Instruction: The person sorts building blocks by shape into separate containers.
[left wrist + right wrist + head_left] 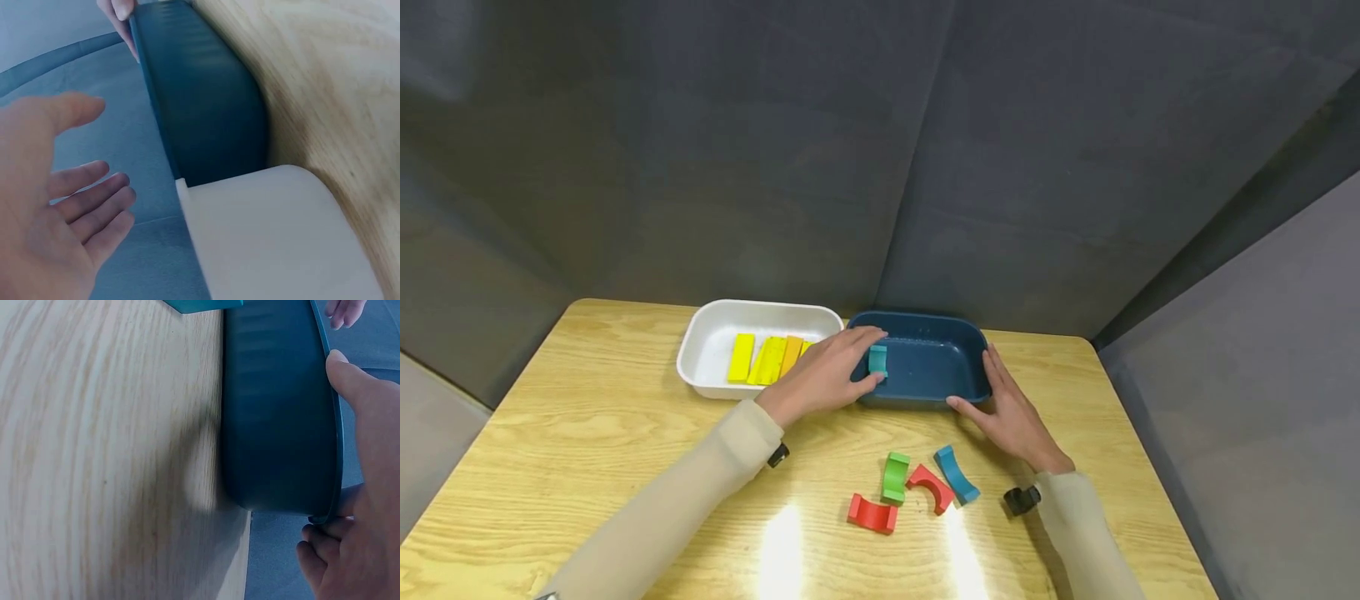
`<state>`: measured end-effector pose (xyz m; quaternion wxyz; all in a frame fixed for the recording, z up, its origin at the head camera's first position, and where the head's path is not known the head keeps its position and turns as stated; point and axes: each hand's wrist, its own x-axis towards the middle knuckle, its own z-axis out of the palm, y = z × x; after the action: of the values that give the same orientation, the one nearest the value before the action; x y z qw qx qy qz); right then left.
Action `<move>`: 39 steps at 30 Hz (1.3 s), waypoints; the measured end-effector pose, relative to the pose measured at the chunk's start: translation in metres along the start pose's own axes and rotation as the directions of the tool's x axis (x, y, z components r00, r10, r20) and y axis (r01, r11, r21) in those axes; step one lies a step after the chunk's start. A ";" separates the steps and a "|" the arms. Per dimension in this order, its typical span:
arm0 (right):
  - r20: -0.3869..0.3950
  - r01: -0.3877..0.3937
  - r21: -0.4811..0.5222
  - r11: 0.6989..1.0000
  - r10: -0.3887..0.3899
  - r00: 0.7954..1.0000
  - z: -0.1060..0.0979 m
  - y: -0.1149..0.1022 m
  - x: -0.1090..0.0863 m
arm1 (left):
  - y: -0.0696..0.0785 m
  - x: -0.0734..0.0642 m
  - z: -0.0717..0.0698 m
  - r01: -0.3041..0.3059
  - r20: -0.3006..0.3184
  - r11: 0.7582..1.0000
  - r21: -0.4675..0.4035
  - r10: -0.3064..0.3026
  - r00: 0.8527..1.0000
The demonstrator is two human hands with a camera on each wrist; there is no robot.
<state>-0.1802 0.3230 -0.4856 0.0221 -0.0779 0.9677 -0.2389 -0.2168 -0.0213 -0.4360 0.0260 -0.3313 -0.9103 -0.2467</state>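
Note:
My left hand reaches over the left end of the dark blue tray. In the left wrist view the left hand has its thumb and fingers spread with nothing between them. A teal arch block shows inside the tray, between the left thumb and fingers in the head view. My right hand holds the tray's front right corner. The right wrist view shows that thumb on the rim and the fingers curled around the tray's end.
A white tray with several yellow blocks and an orange block adjoins the blue one. Nearer on the wooden table lie a green arch block, two red arch blocks and a blue arch block.

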 end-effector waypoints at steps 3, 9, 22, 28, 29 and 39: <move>-0.003 -0.002 -0.004 1.000 0.002 1.000 0.000 -0.001 0.000 | 0.004 -0.007 -0.003 -0.005 -0.007 1.000 -0.023 0.005 1.000; -0.005 -0.006 -0.002 1.000 0.006 1.000 -0.001 -0.003 0.000 | 0.011 -0.026 -0.006 -0.011 0.012 0.996 -0.084 0.012 1.000; -0.008 -0.007 -0.004 1.000 0.007 1.000 -0.002 -0.004 0.001 | 0.028 -0.071 -0.006 -0.077 0.019 0.977 -0.199 0.083 0.996; -0.007 0.000 -0.006 1.000 0.000 1.000 -0.002 -0.004 0.001 | 0.032 -0.090 -0.002 -0.130 0.062 0.970 -0.206 0.145 0.987; -0.007 0.001 -0.005 1.000 -0.001 1.000 -0.002 -0.004 0.001 | 0.032 -0.093 -0.001 -0.142 0.069 0.968 -0.207 0.159 0.985; -0.004 -0.004 -0.007 1.000 0.004 1.000 -0.001 -0.003 0.002 | 0.039 -0.121 0.011 -0.132 0.111 0.970 -0.205 0.157 0.981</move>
<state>-0.1820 0.3210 -0.4833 0.0204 -0.0756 0.9687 -0.2355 -0.0975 -0.0616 -0.4546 -0.0467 -0.4127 -0.8547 -0.3114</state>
